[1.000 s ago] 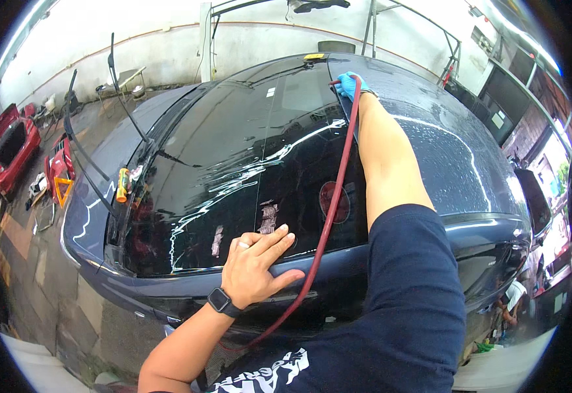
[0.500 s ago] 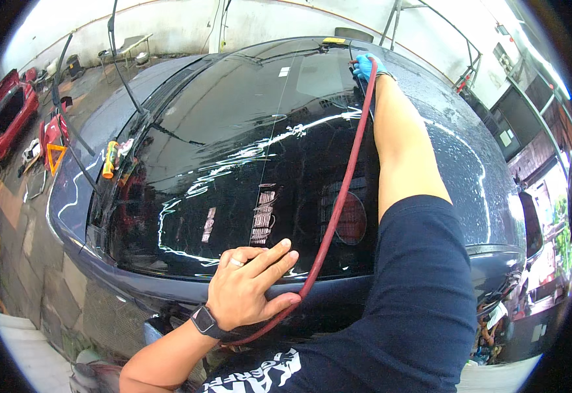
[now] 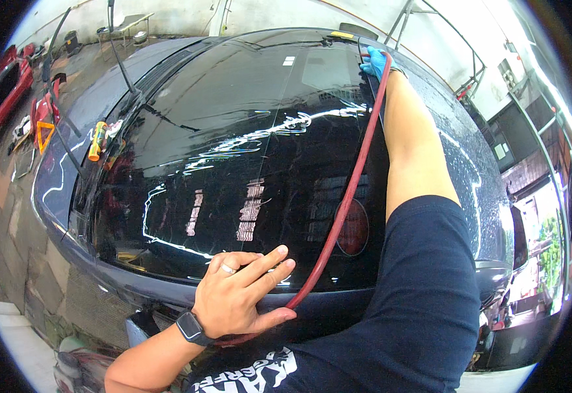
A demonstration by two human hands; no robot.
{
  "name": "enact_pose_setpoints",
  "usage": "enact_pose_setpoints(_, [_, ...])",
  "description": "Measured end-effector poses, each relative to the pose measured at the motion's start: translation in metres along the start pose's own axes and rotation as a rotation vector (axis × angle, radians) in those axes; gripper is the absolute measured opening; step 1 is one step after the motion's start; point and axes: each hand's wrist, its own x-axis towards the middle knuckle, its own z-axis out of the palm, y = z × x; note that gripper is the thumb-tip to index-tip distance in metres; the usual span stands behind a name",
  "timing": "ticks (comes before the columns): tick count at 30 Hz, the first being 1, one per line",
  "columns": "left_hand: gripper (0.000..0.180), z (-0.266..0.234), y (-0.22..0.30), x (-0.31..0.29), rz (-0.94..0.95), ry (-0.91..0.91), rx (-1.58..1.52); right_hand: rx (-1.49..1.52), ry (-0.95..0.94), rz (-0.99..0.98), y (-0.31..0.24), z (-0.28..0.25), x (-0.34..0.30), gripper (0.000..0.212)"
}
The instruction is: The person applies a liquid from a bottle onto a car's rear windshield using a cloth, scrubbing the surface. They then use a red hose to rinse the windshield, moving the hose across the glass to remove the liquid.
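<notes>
A bare hand with a ring and a black smartwatch, my left hand (image 3: 237,288), lies with fingers stretched out at the near edge of the car's dark windshield (image 3: 233,190). A red hose (image 3: 346,209) passes beneath its thumb and shows again near the wrist. The hose curves up along the right side of the glass to the far roof corner. There my right hand (image 3: 378,63), in a blue glove, is closed on the hose; the fingers are small and partly hidden. Bright, wavy light reflections cross the wet-looking glass.
Raised wiper arms (image 3: 121,62) stand at the left, near an orange-and-yellow bottle (image 3: 97,141) at the windshield base. A yellow item (image 3: 342,35) sits on the far roof edge. Red car parts (image 3: 11,92) and an orange warning triangle (image 3: 45,137) are beyond the hood. Water drops cover the roof (image 3: 450,177).
The view has shifted slightly, so the car sits a little left and higher. My right hand stays near the far roof corner with the hose; my left hand keeps its pose at the near edge.
</notes>
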Motion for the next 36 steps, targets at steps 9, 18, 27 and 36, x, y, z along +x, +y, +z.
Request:
enact_pose_setpoints(9, [0.07, -0.001, 0.0, -0.003, 0.096, -0.023, 0.003, 0.251, -0.112, 0.025, 0.0, -0.046, -0.045, 0.026])
enact_pose_setpoints(18, [0.067, 0.004, -0.001, -0.011, 0.15, 0.023, 0.098, 1.044, -0.424, 0.217, -0.062, -0.084, -0.136, 0.066])
enact_pose_setpoints(27, [0.066, 0.01, 0.002, -0.016, 0.217, 0.067, 0.089, 0.606, -0.126, 0.239, -0.178, -0.183, -0.201, 0.045])
enact_pose_setpoints(36, [0.087, 0.008, -0.007, -0.023, 0.222, 0.066, 0.109, -0.737, 0.079, 0.206, -0.285, -0.148, -0.311, 0.05])
